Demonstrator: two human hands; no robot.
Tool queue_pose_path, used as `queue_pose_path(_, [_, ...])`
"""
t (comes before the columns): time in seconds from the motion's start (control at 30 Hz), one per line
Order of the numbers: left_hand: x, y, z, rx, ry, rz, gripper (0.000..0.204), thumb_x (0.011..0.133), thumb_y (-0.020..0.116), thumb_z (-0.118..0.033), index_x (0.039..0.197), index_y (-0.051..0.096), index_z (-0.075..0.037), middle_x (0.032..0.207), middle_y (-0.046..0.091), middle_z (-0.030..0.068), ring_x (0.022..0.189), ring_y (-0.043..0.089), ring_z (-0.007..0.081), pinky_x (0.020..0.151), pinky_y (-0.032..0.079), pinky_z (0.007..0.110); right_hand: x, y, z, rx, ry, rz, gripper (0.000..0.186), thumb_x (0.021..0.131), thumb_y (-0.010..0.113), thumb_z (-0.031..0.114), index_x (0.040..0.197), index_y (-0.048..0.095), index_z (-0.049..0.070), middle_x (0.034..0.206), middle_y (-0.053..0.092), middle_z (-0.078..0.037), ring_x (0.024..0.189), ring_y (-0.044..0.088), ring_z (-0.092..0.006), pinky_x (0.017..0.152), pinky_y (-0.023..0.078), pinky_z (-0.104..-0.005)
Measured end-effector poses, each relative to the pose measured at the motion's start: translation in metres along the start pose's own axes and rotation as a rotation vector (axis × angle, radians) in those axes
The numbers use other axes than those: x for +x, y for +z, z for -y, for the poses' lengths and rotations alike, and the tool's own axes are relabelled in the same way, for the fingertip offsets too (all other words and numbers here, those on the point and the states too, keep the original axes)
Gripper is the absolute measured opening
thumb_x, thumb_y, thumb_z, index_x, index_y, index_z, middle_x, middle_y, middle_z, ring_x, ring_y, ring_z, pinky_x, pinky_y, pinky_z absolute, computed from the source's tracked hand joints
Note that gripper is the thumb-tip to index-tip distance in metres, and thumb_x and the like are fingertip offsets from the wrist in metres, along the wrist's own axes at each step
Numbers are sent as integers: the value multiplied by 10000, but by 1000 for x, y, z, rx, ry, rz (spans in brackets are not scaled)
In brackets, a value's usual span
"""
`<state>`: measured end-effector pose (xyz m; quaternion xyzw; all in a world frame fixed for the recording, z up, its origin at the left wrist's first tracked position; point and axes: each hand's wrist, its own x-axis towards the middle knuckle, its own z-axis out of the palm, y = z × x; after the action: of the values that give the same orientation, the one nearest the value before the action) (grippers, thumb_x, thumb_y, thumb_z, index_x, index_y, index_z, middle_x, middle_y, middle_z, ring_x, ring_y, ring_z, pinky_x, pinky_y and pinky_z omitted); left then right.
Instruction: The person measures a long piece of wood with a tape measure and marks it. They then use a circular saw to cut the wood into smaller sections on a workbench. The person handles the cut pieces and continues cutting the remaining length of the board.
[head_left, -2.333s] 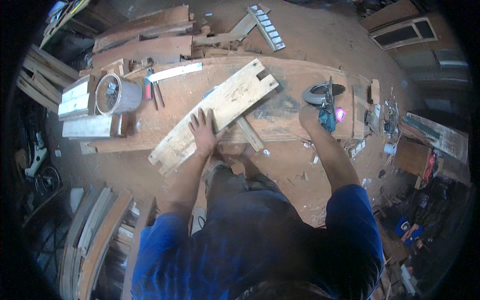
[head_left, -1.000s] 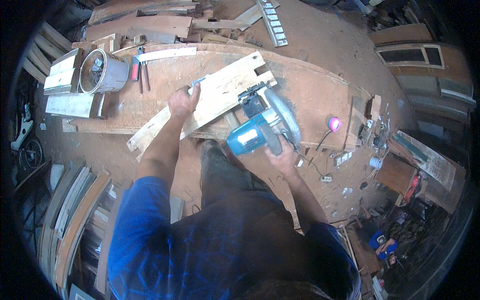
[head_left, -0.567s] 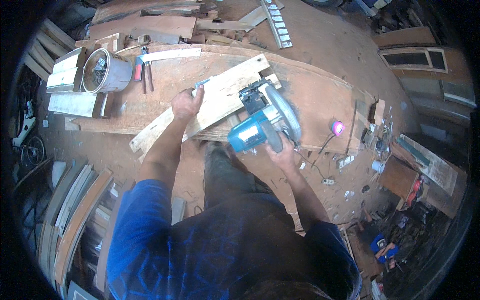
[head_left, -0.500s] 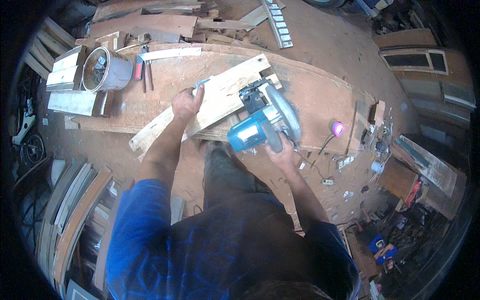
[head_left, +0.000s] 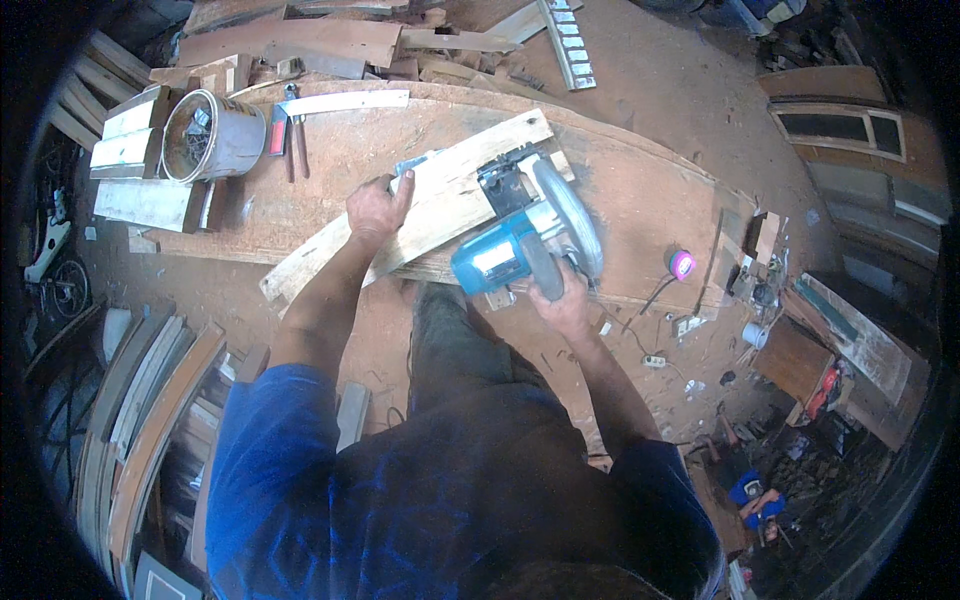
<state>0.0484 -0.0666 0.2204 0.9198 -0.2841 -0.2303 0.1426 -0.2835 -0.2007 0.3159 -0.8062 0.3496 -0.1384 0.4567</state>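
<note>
My right hand [head_left: 562,300] is wrapped round the rear handle of a teal circular saw [head_left: 495,258]. The saw's dark base plate [head_left: 505,180] rests on a pale wooden board [head_left: 440,202] near its far right end, and its grey guard lies on the right. The blade itself is hidden. The board lies at a slant over the workbench, its near left end sticking out past the front edge. My left hand [head_left: 378,208] grips the board left of the saw, thumb on top and other fingers partly hidden. Beside its fingertips is a small light-blue piece [head_left: 412,162], its kind unclear.
On the bench [head_left: 330,160] stand a white bucket [head_left: 238,145] of small metal bits, a carpenter's square [head_left: 350,103] and a hand tool [head_left: 297,140]. A pink round object [head_left: 682,264] lies at the right. Stacked planks [head_left: 165,430] fill the lower left; scraps litter the floor.
The saw has moved slightly away from me across the board, its front covering more of the far edge. My left hand keeps its hold. The whole view has shifted a little.
</note>
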Motion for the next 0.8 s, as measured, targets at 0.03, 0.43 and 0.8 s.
queue_pose_path(0.03, [-1,-3,-4,0,3,3,693,987,463,-645,1047,776,-30,935,751,236,962,722,410,899,540,496,2,0,3,15,3,6,417,802,836,214,1106,659,-9,859,715,-215,769,728,-390,696,577,-456])
queue_pose_path(0.43, [-3,-13,-6,-20,24,26,638,1000,485,-603,1000,765,-30,903,742,210,938,717,391,866,546,484,38,9,20,-18,-20,31,423,820,830,237,1128,680,-11,908,733,-230,804,734,-402,723,582,-462])
queue_pose_path(0.8, [-3,-10,-7,-39,46,52,649,1008,479,-600,1065,755,-16,962,747,238,982,714,401,900,544,488,72,29,22,-21,-9,-14,348,819,791,173,1114,694,15,880,731,-183,792,735,-312,738,580,-423])
